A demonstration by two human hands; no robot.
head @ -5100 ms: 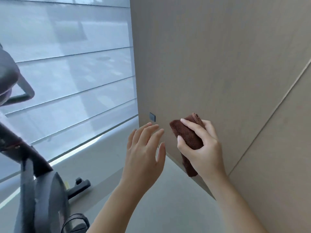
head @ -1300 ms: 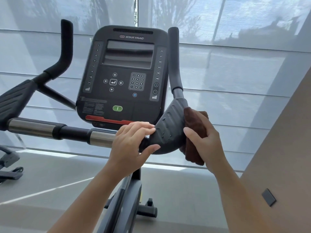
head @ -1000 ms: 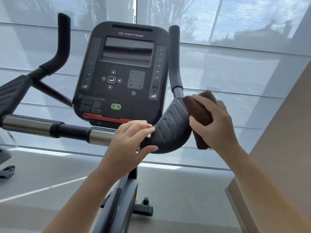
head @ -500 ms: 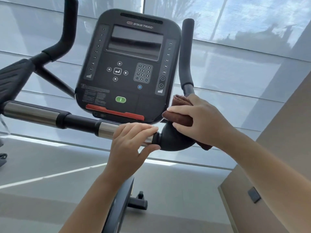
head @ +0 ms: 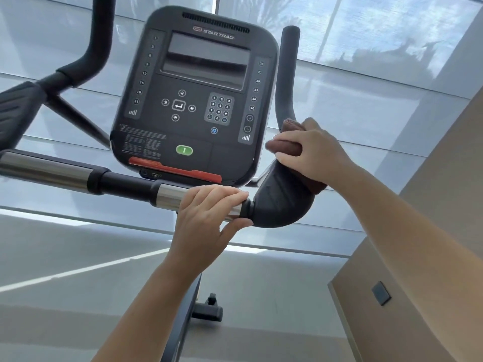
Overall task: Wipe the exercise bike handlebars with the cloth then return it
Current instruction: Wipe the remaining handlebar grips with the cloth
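Cloth (head: 285, 148) clutched in right grip (head: 313, 155) against handlebar bend (head: 277, 205), left grip (head: 206, 218) wrapped round chrome bar (head: 167, 195)

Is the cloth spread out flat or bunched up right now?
Bunched up. The brown cloth is wadded in the right hand, which presses it on the black handlebar elbow.
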